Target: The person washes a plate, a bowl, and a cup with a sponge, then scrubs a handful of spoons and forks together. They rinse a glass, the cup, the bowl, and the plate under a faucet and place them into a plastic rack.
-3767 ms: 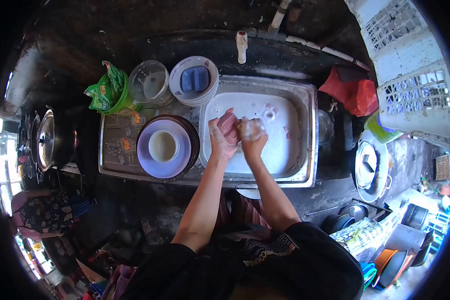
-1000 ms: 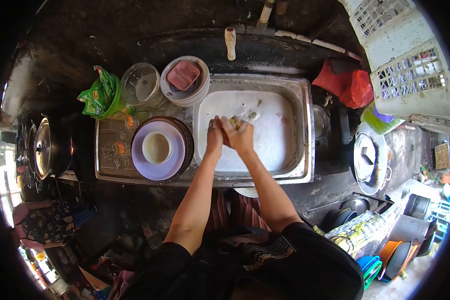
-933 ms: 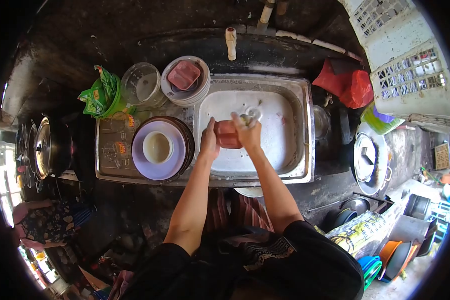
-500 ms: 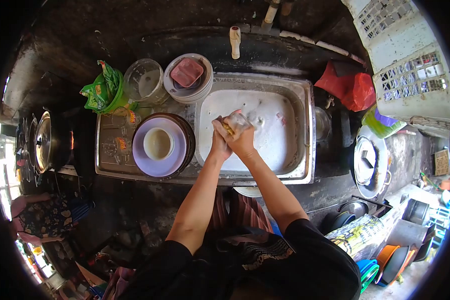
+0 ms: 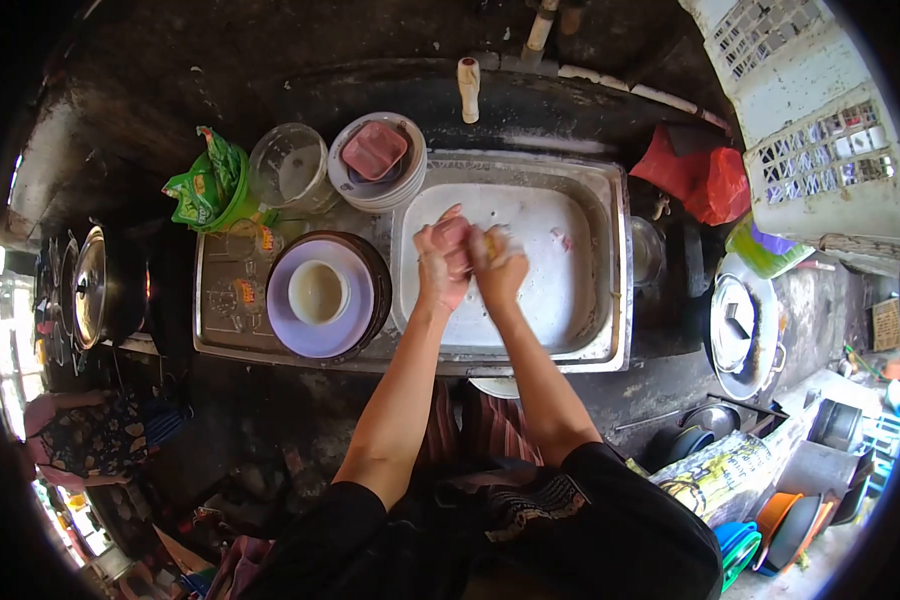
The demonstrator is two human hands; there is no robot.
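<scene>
Pink dish [image 5: 454, 238] above the foamy sink basin [image 5: 545, 300], my left hand [image 5: 436, 266] curled round it, my right hand [image 5: 501, 272], blurred, fingers bent over a yellowish sponge [image 5: 491, 243] just beside, reddish dish [image 5: 375, 150] atop stacked bowls [image 5: 407, 192]

Pink dish [image 5: 455, 238] in left hand [image 5: 440, 278] — above sink [image 5: 555, 300].

Daylight glares white from 2 sides; the back wall [image 5: 370, 35] lies in dim shadow. Fisheye distortion curves the black-cornered edges; the right hand [image 5: 500, 270] looks blurred.
</scene>
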